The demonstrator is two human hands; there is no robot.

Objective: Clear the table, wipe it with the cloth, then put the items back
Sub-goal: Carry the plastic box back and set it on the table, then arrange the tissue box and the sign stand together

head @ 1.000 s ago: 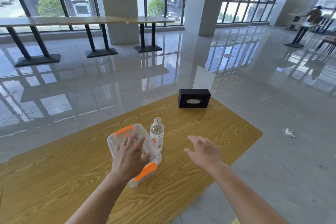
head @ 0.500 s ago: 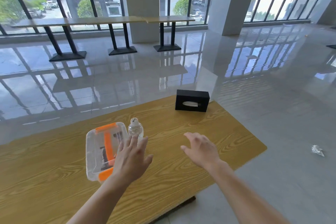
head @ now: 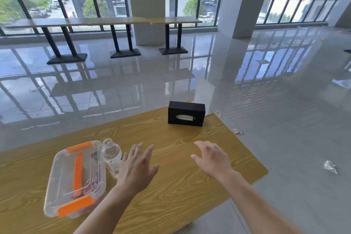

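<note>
- Worktop (head: 180, 186): wood-grain surface, carrying three items.
- Container (head: 62, 176): clear plastic with its lid on, orange clips at the near and far ends and an orange strip along the lid. It lies flat on the left part of the worktop. Its contents are too indistinct to identify.
- Water bottle (head: 112, 156): clear, capped and upright, standing just beside the far right corner of the container. Contact between the two cannot be confirmed.
- Tissue box (head: 186, 113): black, set at the far edge of the worktop, well apart from the container and the water bottle. Its slot faces the viewer and a pale tissue shows in it.
- Left hand (head: 136, 167): back uppermost, fingers straight and spread, holding nothing. It is over the worktop just to the right of the water bottle, and its outer edge overlaps the water bottle in view. Whether it touches cannot be told.
- Right hand (head: 212, 159): fingers spread and loosely extended, holding nothing. It is above bare worktop between the left hand and the right edge, with the tissue box beyond it.
- Floor (head: 284, 138): glossy grey tile with crumpled paper scraps (head: 330, 166) to the right of the worktop.
- Long tables (head: 114, 21): on black pedestals along the windows, well beyond the worktop.
</note>
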